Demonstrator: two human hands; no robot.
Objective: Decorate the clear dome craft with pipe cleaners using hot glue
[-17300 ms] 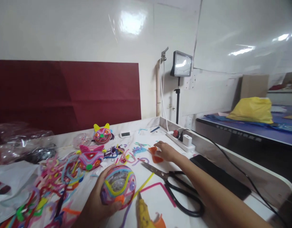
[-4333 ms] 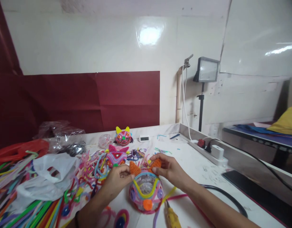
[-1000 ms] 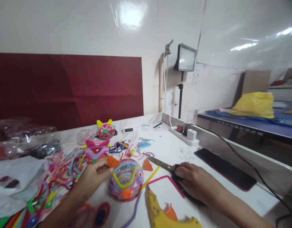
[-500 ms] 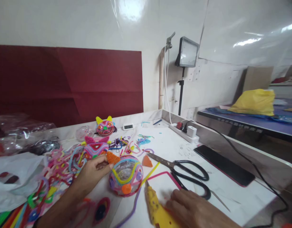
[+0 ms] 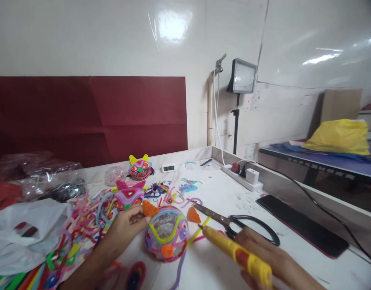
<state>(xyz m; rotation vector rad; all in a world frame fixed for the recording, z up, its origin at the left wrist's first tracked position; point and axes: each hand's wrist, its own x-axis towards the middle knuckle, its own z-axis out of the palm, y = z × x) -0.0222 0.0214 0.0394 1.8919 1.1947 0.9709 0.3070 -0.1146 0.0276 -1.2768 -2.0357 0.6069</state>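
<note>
My left hand (image 5: 125, 227) pinches an orange pipe-cleaner ear (image 5: 149, 208) at the upper left rim of a round ornament (image 5: 170, 230). The ornament is wrapped in coloured pipe cleaners, with an orange nose and purple eyes. In my right hand (image 5: 266, 251) is a yellow glue gun (image 5: 227, 245), its nozzle pointing left toward the ornament but apart from it. A second orange ear (image 5: 193, 215) lies to the ornament's right. Black-handled scissors (image 5: 217, 216) rest behind the glue gun, partly covered by my right hand.
Loose pipe cleaners (image 5: 83, 217) and a white plastic bag (image 5: 31, 229) spread on the left. Two finished-looking cat heads, one pink (image 5: 129, 195) and one yellow-eared (image 5: 140, 168), stand behind. A phone (image 5: 300, 225) and power strip (image 5: 244, 179) are on the right.
My right hand has picked up the glue gun from the table and raised it, nozzle toward the ornament. My left hand still holds the orange ear at the rim. The camera view has shifted slightly.
</note>
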